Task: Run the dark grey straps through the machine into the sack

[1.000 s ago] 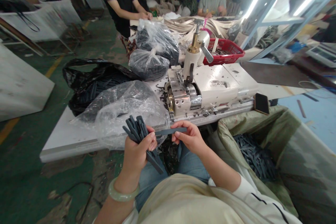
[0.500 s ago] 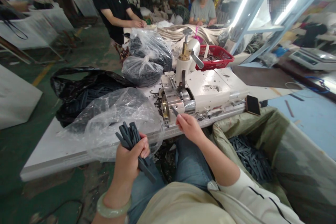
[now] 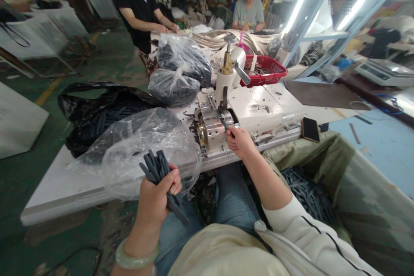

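My left hand is closed round a bundle of dark grey strips, held upright over my lap in front of the table edge. Between the thumb and fingers of my right hand is a single dark grey strip. Its far end lies at the metal working head of a cream-coloured machine, beneath the upright post with the brass collar. My fingers cover the near end of that strip. Dark scraps lie round the machine's metal head.
A clear plastic bag and a black bag of strips lie left of the machine. Tied bags and a red basket stand behind. A phone and a green sack of strips are at right. Two people work across the table.
My right hand has moved slightly right and up, bringing the strip from the machine's front edge to its metal head. My left hand still grips the bundle, almost in place.
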A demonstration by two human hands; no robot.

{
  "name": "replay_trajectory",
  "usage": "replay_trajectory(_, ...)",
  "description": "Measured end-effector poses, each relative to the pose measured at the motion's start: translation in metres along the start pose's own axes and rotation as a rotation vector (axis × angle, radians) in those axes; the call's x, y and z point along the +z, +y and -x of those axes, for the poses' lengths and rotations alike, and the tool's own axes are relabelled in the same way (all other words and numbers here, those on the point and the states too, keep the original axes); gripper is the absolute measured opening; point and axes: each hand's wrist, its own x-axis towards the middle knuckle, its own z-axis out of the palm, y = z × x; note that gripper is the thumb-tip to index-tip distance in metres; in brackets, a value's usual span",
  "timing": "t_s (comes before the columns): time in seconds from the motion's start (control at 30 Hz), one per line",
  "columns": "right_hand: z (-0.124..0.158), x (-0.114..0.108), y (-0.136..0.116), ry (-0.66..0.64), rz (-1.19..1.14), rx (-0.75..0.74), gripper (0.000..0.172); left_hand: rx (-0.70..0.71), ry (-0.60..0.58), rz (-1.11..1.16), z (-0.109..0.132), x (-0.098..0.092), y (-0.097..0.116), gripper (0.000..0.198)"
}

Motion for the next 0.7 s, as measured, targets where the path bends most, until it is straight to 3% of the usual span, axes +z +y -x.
replay_trajectory(0.07, 0.002, -0.003, -0.003, 0.036, -0.009, -0.035, 0.031, -0.009, -0.007, 0.007, -0.001, 0.001, -0.001, 0.016)
replay_trajectory(0.13, 0.011, -0.013, -0.004, 0.153, 0.008, -0.131, 0.030, -0.023, -0.016, 0.011, -0.001, 0.002, -0.001, 0.016)
replay_trajectory(0.23, 0.045, -0.049, 0.001, 0.516, 0.175, -0.316, 0.028, -0.057, -0.046, 0.022, 0.000, 0.004, -0.002, 0.018)
replay_trajectory(0.3, 0.080, -0.090, 0.009, 0.822, 0.441, -0.348, 0.031, -0.084, -0.069, 0.021, 0.001, 0.006, -0.003, 0.020)
replay_trajectory(0.37, 0.118, -0.135, 0.016, 1.086, 0.842, -0.258, 0.039, -0.113, -0.088, 0.002, 0.001, 0.008, -0.004, 0.022)
replay_trajectory(0.47, 0.158, -0.179, 0.021, 1.257, 1.422, -0.134, 0.049, -0.161, -0.124, -0.047, 0.000, 0.012, -0.008, 0.024)
replay_trajectory(0.5, 0.163, -0.181, 0.020, 1.238, 1.502, -0.166, 0.053, -0.183, -0.146, -0.071, 0.000, 0.013, -0.010, 0.025)
replay_trajectory(0.57, 0.162, -0.159, 0.016, 1.060, 1.432, -0.300, 0.050, -0.226, -0.211, -0.126, 0.000, 0.018, -0.015, 0.026)
replay_trajectory(0.7, 0.125, -0.052, 0.005, 0.307, 1.017, -0.627, 0.030, -0.278, -0.365, -0.300, 0.004, 0.026, -0.020, 0.024)
